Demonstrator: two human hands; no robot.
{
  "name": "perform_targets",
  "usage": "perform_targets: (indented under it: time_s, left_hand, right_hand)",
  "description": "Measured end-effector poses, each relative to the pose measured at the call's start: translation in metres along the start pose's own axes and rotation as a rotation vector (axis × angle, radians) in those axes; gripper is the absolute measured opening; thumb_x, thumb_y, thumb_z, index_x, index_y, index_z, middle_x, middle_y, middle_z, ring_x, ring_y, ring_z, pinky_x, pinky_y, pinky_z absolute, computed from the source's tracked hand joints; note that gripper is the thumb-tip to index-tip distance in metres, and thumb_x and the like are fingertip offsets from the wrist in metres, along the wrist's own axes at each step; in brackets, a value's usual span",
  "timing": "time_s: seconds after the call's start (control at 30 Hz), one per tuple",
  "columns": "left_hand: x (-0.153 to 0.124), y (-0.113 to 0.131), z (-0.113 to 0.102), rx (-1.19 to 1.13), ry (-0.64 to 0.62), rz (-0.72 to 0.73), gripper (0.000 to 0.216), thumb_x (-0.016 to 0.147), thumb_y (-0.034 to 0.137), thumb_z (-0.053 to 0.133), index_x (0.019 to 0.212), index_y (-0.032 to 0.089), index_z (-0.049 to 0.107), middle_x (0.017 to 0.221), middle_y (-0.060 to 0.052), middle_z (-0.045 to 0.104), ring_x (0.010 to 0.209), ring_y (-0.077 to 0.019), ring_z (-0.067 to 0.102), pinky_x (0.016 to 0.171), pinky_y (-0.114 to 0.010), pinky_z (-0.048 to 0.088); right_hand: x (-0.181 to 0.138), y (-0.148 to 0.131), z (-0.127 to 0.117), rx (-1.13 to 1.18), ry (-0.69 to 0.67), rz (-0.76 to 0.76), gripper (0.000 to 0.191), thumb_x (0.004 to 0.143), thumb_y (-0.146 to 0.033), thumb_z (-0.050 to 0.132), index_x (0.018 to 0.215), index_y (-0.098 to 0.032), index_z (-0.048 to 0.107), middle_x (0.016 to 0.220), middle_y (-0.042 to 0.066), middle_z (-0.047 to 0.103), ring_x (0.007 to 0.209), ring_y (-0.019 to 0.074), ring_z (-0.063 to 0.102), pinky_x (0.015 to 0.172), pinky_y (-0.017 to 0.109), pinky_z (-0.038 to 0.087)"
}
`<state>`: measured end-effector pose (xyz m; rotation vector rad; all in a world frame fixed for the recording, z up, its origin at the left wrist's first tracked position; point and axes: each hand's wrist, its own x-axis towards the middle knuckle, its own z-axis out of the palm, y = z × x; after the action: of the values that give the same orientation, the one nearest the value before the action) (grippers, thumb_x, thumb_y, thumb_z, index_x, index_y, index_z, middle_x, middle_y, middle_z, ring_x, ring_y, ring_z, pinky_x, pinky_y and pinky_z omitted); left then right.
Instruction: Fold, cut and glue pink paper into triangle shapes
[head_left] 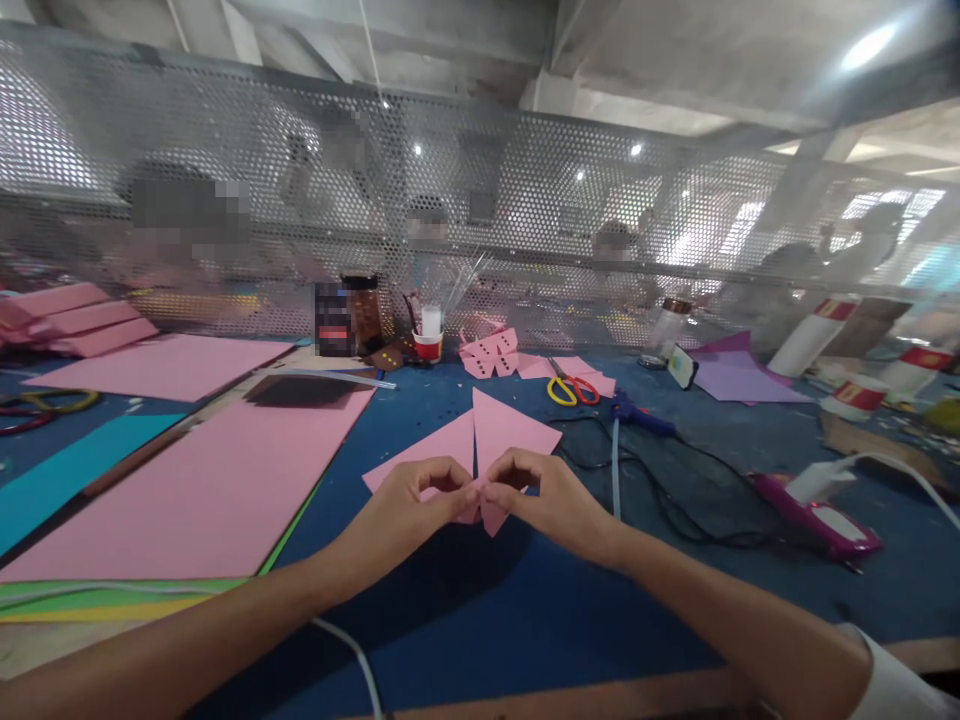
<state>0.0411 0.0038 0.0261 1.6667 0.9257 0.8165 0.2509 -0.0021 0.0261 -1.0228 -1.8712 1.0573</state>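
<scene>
Both my hands meet at the middle of the blue table (480, 610), pinching a folded pink paper (504, 428) whose two triangular wings stick up and away from me. My left hand (417, 497) grips the paper's left side with fingers curled. My right hand (534, 490) pinches its right side, fingertips touching the left hand's. The paper's lower tip hangs just below my fingers.
Large pink sheets (202, 480) lie on the left over teal and green ones. Scissors with yellow and red handles (571, 388), more folded pink pieces (489, 352), a glue gun (814, 512) with black cables, jars and a red cup (428, 345) stand behind. Other people sit beyond a perforated metal screen (525, 190).
</scene>
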Motion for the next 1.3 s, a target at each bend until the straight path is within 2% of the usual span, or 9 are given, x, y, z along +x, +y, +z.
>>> perform_targets:
  time_s: [0.2,0.53,0.67,0.77,0.83,1.0,1.13,1.3]
  left_hand:
    - [-0.001,-0.002,0.001,-0.017,-0.006,-0.019,0.024,0.086,0.04,0.069,0.079,0.016,0.07,0.078,-0.001,0.068,0.078,-0.0171,0.066,0.077,-0.029,0.055]
    - [-0.002,-0.002,0.0,0.022,0.004,0.004,0.026,0.088,0.042,0.066,0.08,0.018,0.071,0.08,-0.002,0.07,0.082,-0.0182,0.066,0.081,-0.03,0.056]
    - [-0.002,-0.001,-0.007,0.003,0.038,0.042,0.027,0.088,0.044,0.066,0.079,0.019,0.07,0.08,-0.002,0.069,0.081,-0.0181,0.064,0.083,-0.032,0.056]
    - [-0.002,0.004,-0.011,-0.085,0.081,0.003,0.028,0.084,0.045,0.069,0.077,0.018,0.069,0.081,-0.002,0.069,0.081,-0.0184,0.064,0.084,-0.033,0.056]
    - [-0.003,0.008,-0.011,-0.122,0.111,-0.024,0.028,0.082,0.045,0.071,0.077,0.018,0.069,0.08,-0.003,0.069,0.079,-0.0185,0.064,0.084,-0.032,0.055]
    - [-0.006,0.013,-0.011,-0.15,0.127,-0.014,0.029,0.078,0.046,0.074,0.076,0.017,0.071,0.077,-0.003,0.068,0.078,-0.0186,0.064,0.082,-0.032,0.055]
    - [-0.008,0.009,-0.012,-0.145,0.128,0.007,0.031,0.079,0.047,0.073,0.079,0.017,0.071,0.081,-0.005,0.07,0.083,-0.0207,0.065,0.085,-0.036,0.055]
    - [-0.01,0.003,-0.015,-0.078,0.117,0.068,0.029,0.086,0.046,0.068,0.086,0.017,0.07,0.084,-0.005,0.071,0.083,-0.0205,0.066,0.084,-0.035,0.056]
  right_hand:
    - [-0.001,-0.002,0.001,0.021,-0.043,-0.01,0.024,0.092,-0.041,0.065,0.092,-0.017,0.067,0.08,0.002,0.072,0.069,0.0149,0.067,0.07,0.027,0.049]
    - [0.0,0.002,0.0,0.033,-0.038,-0.026,0.018,0.092,-0.035,0.063,0.092,-0.018,0.068,0.084,0.002,0.07,0.078,0.0154,0.065,0.073,0.027,0.049]
    - [0.006,0.005,-0.011,0.014,0.019,-0.046,0.015,0.092,-0.031,0.061,0.091,-0.017,0.067,0.084,0.002,0.068,0.076,0.0144,0.063,0.073,0.028,0.05]
    - [0.014,0.004,-0.022,0.013,0.081,-0.042,0.015,0.092,-0.031,0.061,0.09,-0.017,0.065,0.084,0.002,0.067,0.073,0.0137,0.062,0.072,0.028,0.05]
    - [0.019,-0.001,-0.023,0.015,0.075,-0.04,0.016,0.092,-0.031,0.061,0.092,-0.016,0.066,0.085,0.003,0.067,0.073,0.0137,0.062,0.072,0.028,0.05]
    - [0.028,-0.018,-0.003,-0.008,-0.015,-0.061,0.017,0.091,-0.032,0.064,0.097,-0.017,0.068,0.087,0.002,0.068,0.078,0.0141,0.063,0.074,0.028,0.05]
    - [0.031,-0.022,0.012,-0.035,0.034,-0.085,0.01,0.09,-0.027,0.064,0.089,-0.017,0.067,0.082,0.001,0.068,0.076,0.0136,0.063,0.071,0.026,0.049]
    - [0.03,-0.021,0.014,-0.051,0.032,-0.126,0.01,0.091,-0.025,0.062,0.09,-0.017,0.068,0.085,0.001,0.069,0.078,0.0137,0.063,0.074,0.027,0.05]
